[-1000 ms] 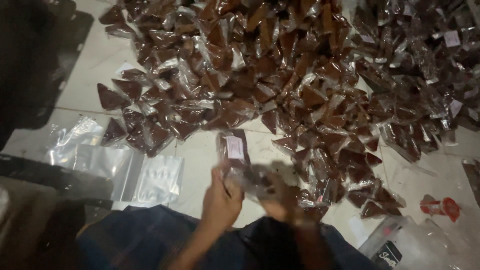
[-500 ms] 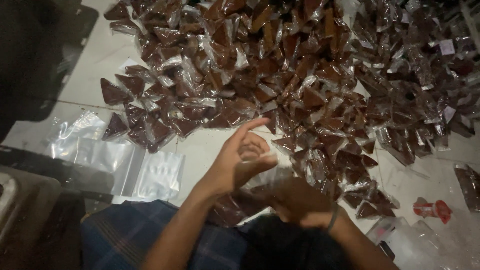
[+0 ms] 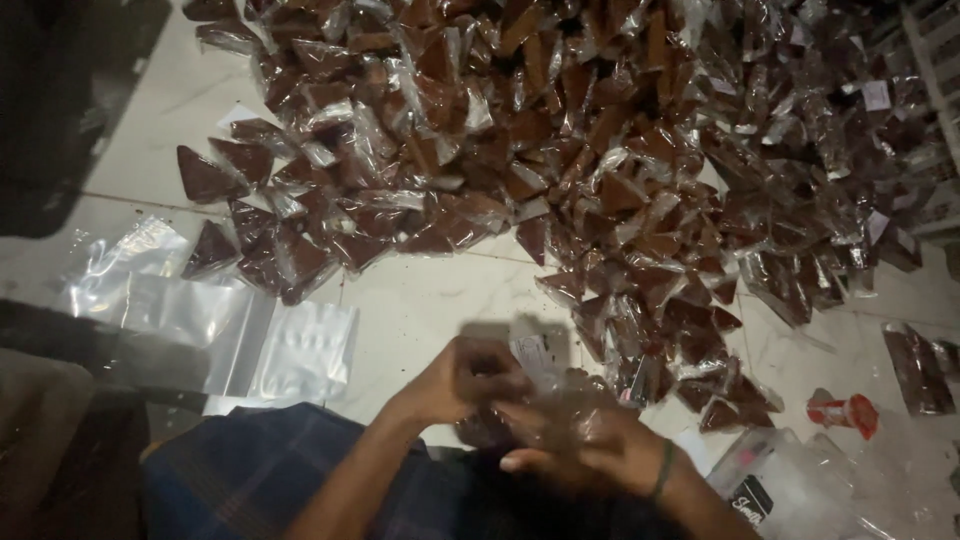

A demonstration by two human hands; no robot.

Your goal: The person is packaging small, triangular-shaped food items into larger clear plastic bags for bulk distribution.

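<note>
Head view, left hand: the left hand point(image 3: 462, 382) is held low over the lap, its fingers curled and pinched on the near end of a clear plastic packet point(image 3: 545, 385).
Head view, right hand: the right hand point(image 3: 585, 440) lies just beside the left, fingers bent around the packet's other side; a dark band sits at its wrist. The picture is blurred here, so the exact grip of each finger cannot be told.
Packet: held between both hands, above the white tiled floor point(image 3: 430, 300), near the front edge of the heap.
Heap: many brown triangular packets point(image 3: 560, 150) in clear wrap, spread across the floor beyond the hands.
Left side: empty clear bags point(image 3: 215, 335) lying flat on the floor.
Right side: a small red and white wrapper point(image 3: 845, 412), well apart from the hands.
Foreground: dark checked cloth point(image 3: 250, 470) over the person's lap.
</note>
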